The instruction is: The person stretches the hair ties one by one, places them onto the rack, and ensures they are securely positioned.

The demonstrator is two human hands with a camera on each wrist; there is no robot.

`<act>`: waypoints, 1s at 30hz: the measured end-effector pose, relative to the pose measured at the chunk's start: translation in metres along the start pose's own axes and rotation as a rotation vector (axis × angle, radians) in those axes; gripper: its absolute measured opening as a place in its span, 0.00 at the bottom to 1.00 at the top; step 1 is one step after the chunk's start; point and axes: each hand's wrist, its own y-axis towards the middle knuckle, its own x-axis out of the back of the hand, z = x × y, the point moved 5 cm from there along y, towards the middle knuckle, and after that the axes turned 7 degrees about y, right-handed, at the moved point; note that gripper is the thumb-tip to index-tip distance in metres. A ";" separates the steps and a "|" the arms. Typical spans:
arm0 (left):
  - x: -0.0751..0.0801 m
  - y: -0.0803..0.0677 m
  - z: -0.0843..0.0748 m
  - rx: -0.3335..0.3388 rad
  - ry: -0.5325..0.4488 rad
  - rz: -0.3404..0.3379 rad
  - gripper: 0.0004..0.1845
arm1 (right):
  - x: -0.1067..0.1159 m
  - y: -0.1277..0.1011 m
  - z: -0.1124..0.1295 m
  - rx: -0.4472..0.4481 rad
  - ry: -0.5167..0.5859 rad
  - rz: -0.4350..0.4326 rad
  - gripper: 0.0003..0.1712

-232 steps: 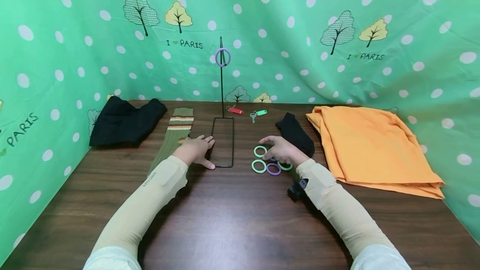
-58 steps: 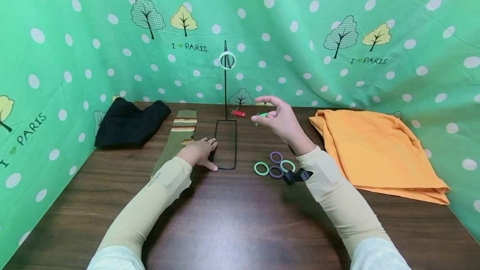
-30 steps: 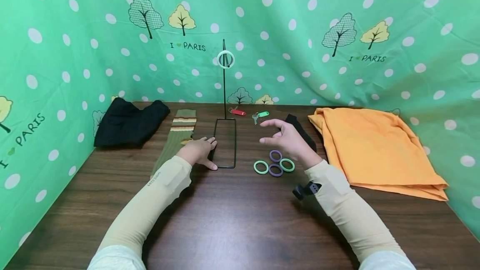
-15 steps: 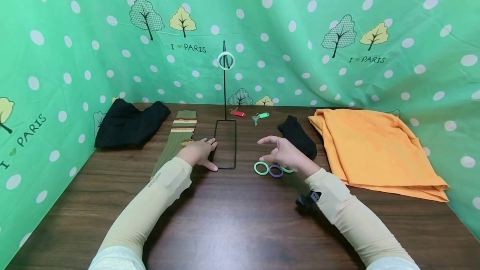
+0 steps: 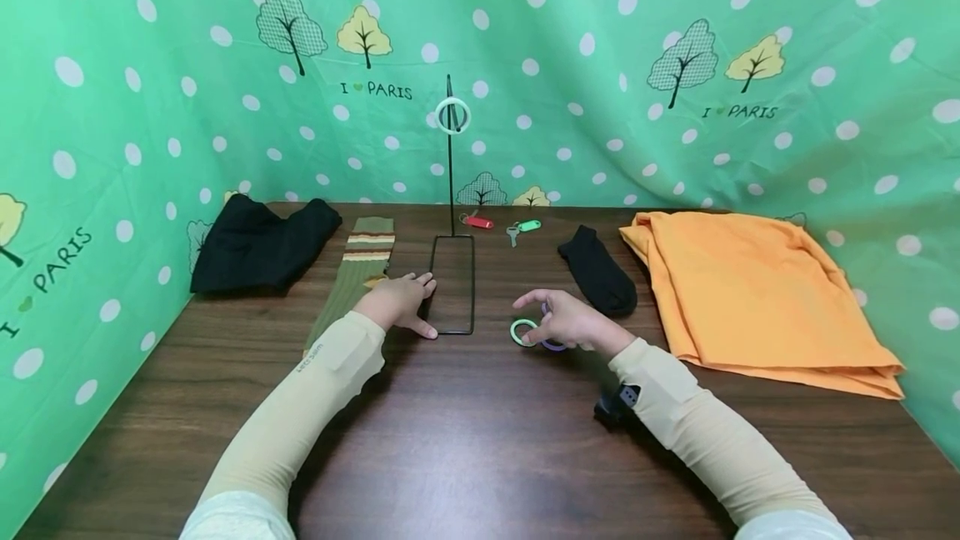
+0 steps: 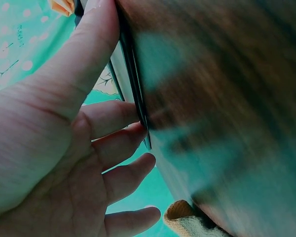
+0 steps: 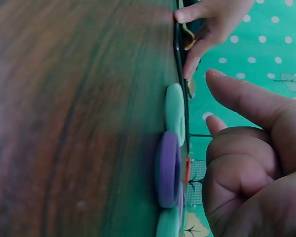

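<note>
Green ring and purple ring lie on the table right of the wire stand. Right hand hovers over them, fingers loosely curled, grasping nothing. Left hand presses the stand's base, fingers straight. Best to pinch one ring by its rim and keep the base pinned.

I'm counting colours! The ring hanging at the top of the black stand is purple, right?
Not quite. The ring hanging at the top of the black stand is pale whitish-green, not purple; the head view shows it. The purple ones lie on the table by the right hand.
</note>
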 end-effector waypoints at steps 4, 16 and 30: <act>0.000 0.000 0.000 -0.006 -0.005 -0.005 0.53 | -0.001 0.001 -0.005 -0.027 -0.011 0.037 0.32; 0.000 0.001 0.001 -0.009 -0.007 0.000 0.53 | -0.003 0.003 -0.013 -0.089 -0.054 0.032 0.32; -0.001 0.001 -0.001 -0.014 0.007 -0.007 0.53 | -0.008 0.003 -0.010 -0.091 -0.091 -0.005 0.24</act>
